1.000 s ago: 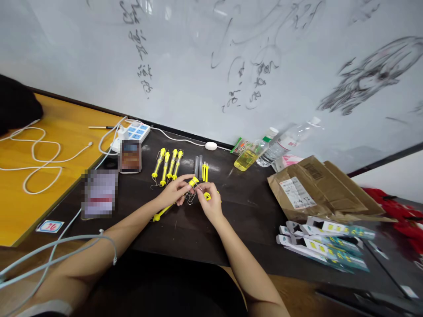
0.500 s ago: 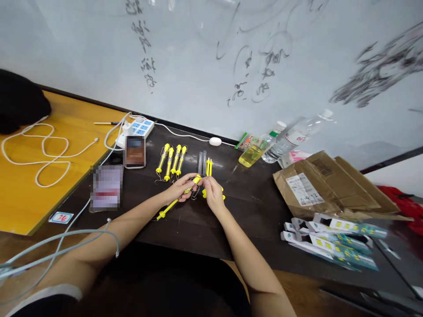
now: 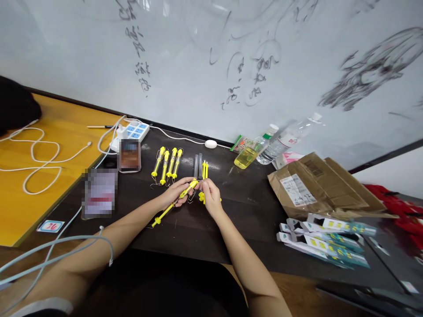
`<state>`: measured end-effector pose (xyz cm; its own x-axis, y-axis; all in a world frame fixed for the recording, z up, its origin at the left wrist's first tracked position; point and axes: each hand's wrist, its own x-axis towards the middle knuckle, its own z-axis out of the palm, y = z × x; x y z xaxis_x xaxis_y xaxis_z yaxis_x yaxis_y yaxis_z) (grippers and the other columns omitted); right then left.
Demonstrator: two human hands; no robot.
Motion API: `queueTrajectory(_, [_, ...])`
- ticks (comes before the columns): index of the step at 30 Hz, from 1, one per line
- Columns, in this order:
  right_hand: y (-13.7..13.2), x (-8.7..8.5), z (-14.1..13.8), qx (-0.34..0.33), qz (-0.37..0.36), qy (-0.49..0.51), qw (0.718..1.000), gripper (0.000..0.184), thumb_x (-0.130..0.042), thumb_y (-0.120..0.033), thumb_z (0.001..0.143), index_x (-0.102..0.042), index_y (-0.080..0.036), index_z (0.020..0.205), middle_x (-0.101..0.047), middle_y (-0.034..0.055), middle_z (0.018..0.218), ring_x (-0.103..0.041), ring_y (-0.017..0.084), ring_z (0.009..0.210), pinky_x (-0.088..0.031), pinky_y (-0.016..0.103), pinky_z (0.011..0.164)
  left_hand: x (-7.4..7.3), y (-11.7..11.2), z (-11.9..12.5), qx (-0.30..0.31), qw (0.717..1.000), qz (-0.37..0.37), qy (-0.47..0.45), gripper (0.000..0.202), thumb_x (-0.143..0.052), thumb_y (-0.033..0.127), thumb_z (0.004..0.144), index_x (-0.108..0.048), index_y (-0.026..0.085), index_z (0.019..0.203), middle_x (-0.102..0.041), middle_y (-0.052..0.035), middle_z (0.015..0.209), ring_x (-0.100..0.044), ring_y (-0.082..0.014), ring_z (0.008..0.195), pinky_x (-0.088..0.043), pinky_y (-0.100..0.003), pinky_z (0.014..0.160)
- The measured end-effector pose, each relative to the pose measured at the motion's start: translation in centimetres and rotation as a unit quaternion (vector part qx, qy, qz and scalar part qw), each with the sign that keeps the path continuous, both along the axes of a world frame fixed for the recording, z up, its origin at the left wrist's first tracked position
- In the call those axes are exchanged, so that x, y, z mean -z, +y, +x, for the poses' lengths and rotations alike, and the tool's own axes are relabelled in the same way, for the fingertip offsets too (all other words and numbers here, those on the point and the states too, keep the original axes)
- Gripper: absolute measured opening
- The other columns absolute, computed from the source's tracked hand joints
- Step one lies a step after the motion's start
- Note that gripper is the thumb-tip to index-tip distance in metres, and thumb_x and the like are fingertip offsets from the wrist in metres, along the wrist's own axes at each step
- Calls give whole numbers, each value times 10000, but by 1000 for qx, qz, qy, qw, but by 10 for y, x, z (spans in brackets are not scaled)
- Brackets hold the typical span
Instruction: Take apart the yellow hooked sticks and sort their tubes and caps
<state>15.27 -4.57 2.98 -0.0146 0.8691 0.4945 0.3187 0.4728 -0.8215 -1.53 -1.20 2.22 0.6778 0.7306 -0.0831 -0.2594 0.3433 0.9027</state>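
Observation:
My left hand (image 3: 177, 193) is closed around a yellow spring scale (image 3: 170, 206), which slants down to the left with a hook at its lower end. At the scale's upper end, my right hand (image 3: 212, 198) pinches a thin metal wire, mostly hidden by the fingers. Bent wire hooks (image 3: 191, 196) lie under the hands. Small yellow plastic caps (image 3: 202, 197) sit by the right fingers, partly covered. Beyond the hands are clear tubes (image 3: 198, 165) and thin yellow rods (image 3: 205, 169). Several other yellow spring scales (image 3: 164, 167) lie in a row to the left.
Left of the scales are a phone (image 3: 130, 156), a blurred-out device (image 3: 99, 193) and a power strip (image 3: 135, 132) with cables. Bottles (image 3: 247, 155), a flattened cardboard package (image 3: 294, 187) and opened small boxes (image 3: 325, 242) are at the right. A whiteboard (image 3: 185, 79) rises behind.
The view has shifted slightly, moving the table's things a little leftward. My left hand keeps its hold on the spring scale, and my right fingers stay pinched at its upper end.

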Motion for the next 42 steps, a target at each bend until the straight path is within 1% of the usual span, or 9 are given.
queueTrajectory(4, [-2,-2,-4,-7,-17,64,998,287,-425,-422,923,-514,-206,755,-592,21,759,-574,159,760,-463,310,753,-1,1,0,-1,1000,-11,-21,470,-514,346,877,-426,216,1320,-512,18,770,-374,-16,367,-259,-130,284])
queueTrajectory(9, [-2,1,-7,-27,-32,90,995,293,-409,-438,925,-483,-209,757,-593,23,771,-570,162,771,-467,318,757,-4,1,0,-9,1000,-17,-22,459,-499,331,881,-433,206,1319,-499,28,740,-380,-17,349,-264,-130,278])
queueTrajectory(16, [2,9,-7,-23,-29,61,997,344,-350,-473,939,-436,-216,727,-520,5,686,-516,145,678,-446,305,699,1,0,3,-8,1000,-12,-2,443,-529,433,869,-467,195,1238,-505,33,730,-368,-9,325,-271,-127,259])
queueTrajectory(21, [4,10,-6,-29,-32,34,998,375,-329,-476,947,-411,-215,691,-479,-15,641,-483,126,615,-423,276,652,8,-2,6,-22,1000,9,13,413,-545,431,857,-464,201,1190,-563,15,788,-379,-6,307,-280,-128,250])
queueTrajectory(26, [6,10,-4,-42,-44,42,997,377,-327,-476,948,-397,-214,686,-482,-24,614,-488,117,586,-428,269,638,10,-2,7,-26,1000,-4,11,413,-545,424,854,-457,196,1187,-572,14,793,-389,-11,301,-282,-133,247])
queueTrajectory(31, [8,12,0,-32,-68,96,993,329,-374,-487,923,-416,-217,739,-524,-14,645,-526,125,623,-458,284,672,7,-1,4,-17,1000,-10,-17,420,-533,409,861,-461,173,1200,-594,-10,818,-407,-22,310,-289,-147,246])
queueTrajectory(36, [10,10,2,-28,-94,154,983,260,-408,-467,901,-455,-223,827,-510,-26,616,-519,122,574,-457,276,612,7,0,4,-7,999,-25,-19,413,-528,400,867,-448,180,1208,-597,1,794,-415,-27,310,-296,-148,243])
queueTrajectory(39, [8,7,2,-22,-103,117,988,280,-409,-463,903,-441,-220,769,-516,-26,599,-515,120,570,-444,267,604,8,1,5,-8,1000,-18,-15,405,-548,408,855,-448,189,1181,-601,7,780,-416,-23,305,-295,-136,245])
queueTrajectory(42, [3,4,0,-13,-105,27,994,310,-478,-458,880,-439,-213,694,-521,-31,581,-491,112,545,-413,245,572,10,1,6,-7,1000,0,-3,415,-564,433,842,-445,195,1161,-599,13,762,-422,-20,297,-293,-125,250])
